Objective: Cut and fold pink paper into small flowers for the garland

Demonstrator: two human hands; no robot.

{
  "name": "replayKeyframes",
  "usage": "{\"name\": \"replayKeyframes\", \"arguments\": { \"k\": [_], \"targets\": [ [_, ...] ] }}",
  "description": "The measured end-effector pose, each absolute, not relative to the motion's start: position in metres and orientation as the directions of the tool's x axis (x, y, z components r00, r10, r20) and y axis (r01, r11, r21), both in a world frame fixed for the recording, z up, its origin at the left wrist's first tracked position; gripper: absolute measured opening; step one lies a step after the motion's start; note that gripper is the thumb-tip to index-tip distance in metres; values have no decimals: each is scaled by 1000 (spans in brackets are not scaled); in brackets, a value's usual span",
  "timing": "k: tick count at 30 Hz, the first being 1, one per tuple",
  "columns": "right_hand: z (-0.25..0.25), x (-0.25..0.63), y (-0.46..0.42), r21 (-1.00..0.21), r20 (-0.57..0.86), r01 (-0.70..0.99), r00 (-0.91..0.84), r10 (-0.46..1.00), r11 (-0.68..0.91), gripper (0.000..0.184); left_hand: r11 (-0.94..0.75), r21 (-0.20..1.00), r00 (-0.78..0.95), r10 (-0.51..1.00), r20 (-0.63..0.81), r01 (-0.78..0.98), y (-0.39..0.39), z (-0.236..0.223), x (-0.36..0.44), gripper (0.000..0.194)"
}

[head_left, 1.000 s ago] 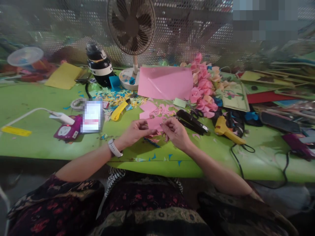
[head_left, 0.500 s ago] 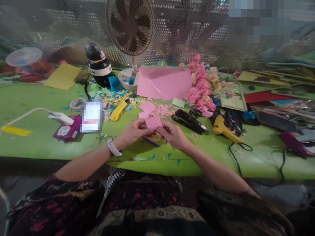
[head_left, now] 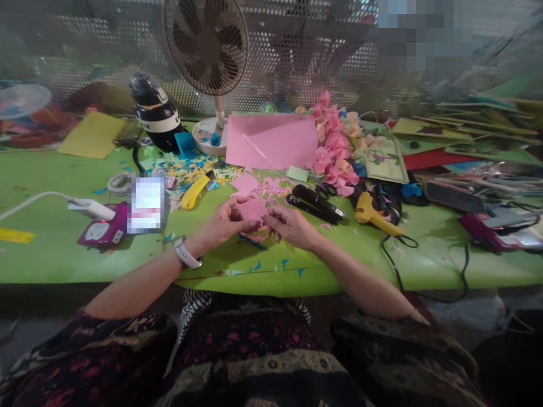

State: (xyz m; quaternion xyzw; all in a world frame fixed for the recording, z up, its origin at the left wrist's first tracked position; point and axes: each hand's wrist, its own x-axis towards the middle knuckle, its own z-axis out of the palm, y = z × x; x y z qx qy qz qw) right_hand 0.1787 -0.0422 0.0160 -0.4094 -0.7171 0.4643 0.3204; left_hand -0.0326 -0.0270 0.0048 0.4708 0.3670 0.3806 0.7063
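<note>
A small piece of pink paper [head_left: 253, 210] is up in front of me, above the green tabletop. My left hand [head_left: 224, 227] pinches its left side between thumb and fingers, and a white band circles that wrist. At the paper's right corner, the thumb and fingertips of my right hand [head_left: 291, 227] are closed on the edge. Pink paper scraps [head_left: 274, 186] and a loose pink square [head_left: 245, 183] lie just beyond my hands. To the right of them rests a black stapler [head_left: 316, 204]. Part of a dark blue object [head_left: 253, 243] shows beneath my hands.
A yellow cutter [head_left: 195, 191], a phone [head_left: 146, 203] and a purple power box [head_left: 104, 232] lie left. A yellow glue gun [head_left: 375, 213] with a cord is right. Behind stand a fan [head_left: 206, 45], a black bottle [head_left: 156, 116], a pink sheet [head_left: 271, 140] and pink paper flowers [head_left: 337, 147].
The view has turned slightly right, so the table's things sit further left. The pink paper is tilted differently, and my right fingers have shifted at its corner.
</note>
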Motion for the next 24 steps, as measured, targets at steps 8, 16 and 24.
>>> {"name": "replayKeyframes", "arguments": {
  "k": [8, 16, 24],
  "targets": [
    [24, 190, -37, -913, 137, 302, -406, 904, 274, 41, 230, 968, 505, 850, -151, -97, -25, 16, -38, 58],
    [32, 207, -23, -951, 38, 250, -497, 867, 185, 43, 121, 986, 421, 905, -63, -112, -11, 28, -54, 49],
    [56, 198, -27, -864, -52, 415, -637, 769, 285, 32, 85, 991, 608, 783, -130, 103, -18, 27, -49, 27]
  ]
}}
